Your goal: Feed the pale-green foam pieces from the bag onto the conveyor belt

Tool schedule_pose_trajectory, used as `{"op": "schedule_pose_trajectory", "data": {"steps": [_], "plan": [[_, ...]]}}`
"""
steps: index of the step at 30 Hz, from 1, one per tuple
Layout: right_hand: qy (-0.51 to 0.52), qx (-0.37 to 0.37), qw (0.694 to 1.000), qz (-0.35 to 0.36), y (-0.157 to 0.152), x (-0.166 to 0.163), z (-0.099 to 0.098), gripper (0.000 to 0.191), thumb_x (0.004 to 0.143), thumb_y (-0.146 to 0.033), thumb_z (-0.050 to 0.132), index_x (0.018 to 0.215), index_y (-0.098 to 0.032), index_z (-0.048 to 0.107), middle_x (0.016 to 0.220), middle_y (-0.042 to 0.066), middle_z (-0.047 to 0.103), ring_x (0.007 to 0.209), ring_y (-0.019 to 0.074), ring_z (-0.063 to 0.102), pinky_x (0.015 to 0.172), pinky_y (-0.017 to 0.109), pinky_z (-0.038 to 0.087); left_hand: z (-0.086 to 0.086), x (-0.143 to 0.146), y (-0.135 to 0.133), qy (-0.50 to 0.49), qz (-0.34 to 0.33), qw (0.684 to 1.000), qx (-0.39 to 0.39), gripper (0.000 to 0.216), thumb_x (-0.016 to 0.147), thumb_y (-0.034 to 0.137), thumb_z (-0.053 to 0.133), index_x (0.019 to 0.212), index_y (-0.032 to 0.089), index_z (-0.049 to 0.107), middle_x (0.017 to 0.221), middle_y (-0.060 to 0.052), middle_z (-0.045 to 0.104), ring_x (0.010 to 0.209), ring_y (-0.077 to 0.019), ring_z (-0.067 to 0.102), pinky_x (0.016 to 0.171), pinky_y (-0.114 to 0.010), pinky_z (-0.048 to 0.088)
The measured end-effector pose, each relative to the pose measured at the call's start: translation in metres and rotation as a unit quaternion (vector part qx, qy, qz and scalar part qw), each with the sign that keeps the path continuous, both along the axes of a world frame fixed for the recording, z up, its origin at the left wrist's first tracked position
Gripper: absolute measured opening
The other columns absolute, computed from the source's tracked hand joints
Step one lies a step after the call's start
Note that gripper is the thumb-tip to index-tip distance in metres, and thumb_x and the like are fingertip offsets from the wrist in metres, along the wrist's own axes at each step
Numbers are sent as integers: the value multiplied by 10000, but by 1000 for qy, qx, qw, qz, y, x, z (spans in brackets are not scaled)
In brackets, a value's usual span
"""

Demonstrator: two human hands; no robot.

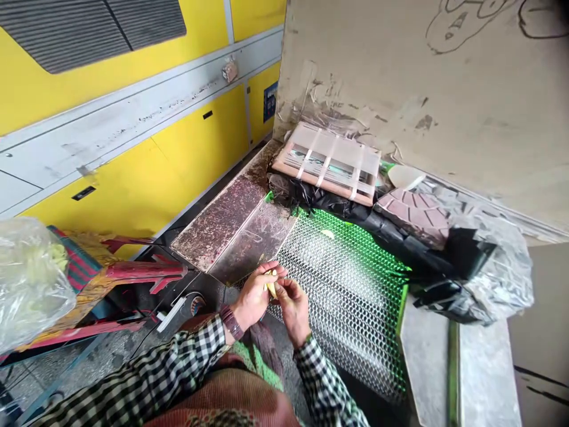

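Observation:
My left hand [254,298], with a bracelet at the wrist, holds a small yellow piece [270,286] whose exact kind I cannot make out. My right hand [293,307] pinches at the same piece from the other side, thumb and fingers bent. The two hands almost meet, above the near left edge of a shiny metal mesh [342,296]. On the mesh, toward its far side, lies a pale yellow flat piece [328,233]. Green light shows through the mesh along its far and right parts.
A taped, framed box [329,160] and a plastic-wrapped bundle [489,273] line the mesh's far side. A stained metal plate [226,219] lies left. Yellow machine panels [133,178] stand behind; a clear bag [31,284] sits at far left. Cardboard [400,83] walls the back.

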State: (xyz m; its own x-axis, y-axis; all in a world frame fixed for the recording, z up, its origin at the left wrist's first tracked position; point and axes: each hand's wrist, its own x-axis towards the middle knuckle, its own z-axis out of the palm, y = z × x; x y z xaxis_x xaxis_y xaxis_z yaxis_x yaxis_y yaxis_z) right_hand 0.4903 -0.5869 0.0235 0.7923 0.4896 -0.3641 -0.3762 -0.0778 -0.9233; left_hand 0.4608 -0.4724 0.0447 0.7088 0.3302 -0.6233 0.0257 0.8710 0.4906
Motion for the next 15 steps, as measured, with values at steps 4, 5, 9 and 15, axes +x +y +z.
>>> {"op": "schedule_pose_trajectory", "data": {"steps": [4,5,9,15], "plan": [[70,4,997,-28,-5,10,-3,351,810,-530,755,889,-196,683,863,32,690,740,182,631,617,304,566,3,1,-2,4,-25,999,-24,316,756,51,698,1055,151,688,1222,-139,710,1206,-252,644,964,-329,525],[78,7,997,-11,-7,12,-2,353,809,-524,759,922,-196,691,892,35,696,760,185,637,614,300,569,3,0,-2,4,-25,999,-24,322,758,50,693,1063,151,691,1250,-142,703,1226,-253,635,968,-326,523],[75,11,997,30,-5,15,5,383,775,-504,798,986,-208,678,882,23,692,724,174,623,551,274,552,3,-4,2,2,-33,999,-20,360,772,62,669,1121,144,703,1307,-157,686,1214,-261,641,942,-320,524],[156,12,988,-3,12,8,8,430,754,-535,787,1001,-207,661,928,28,677,765,186,627,521,262,523,1,-10,6,-45,-54,998,2,413,836,81,635,1234,168,704,1393,-137,647,1267,-236,603,967,-288,505]]}}
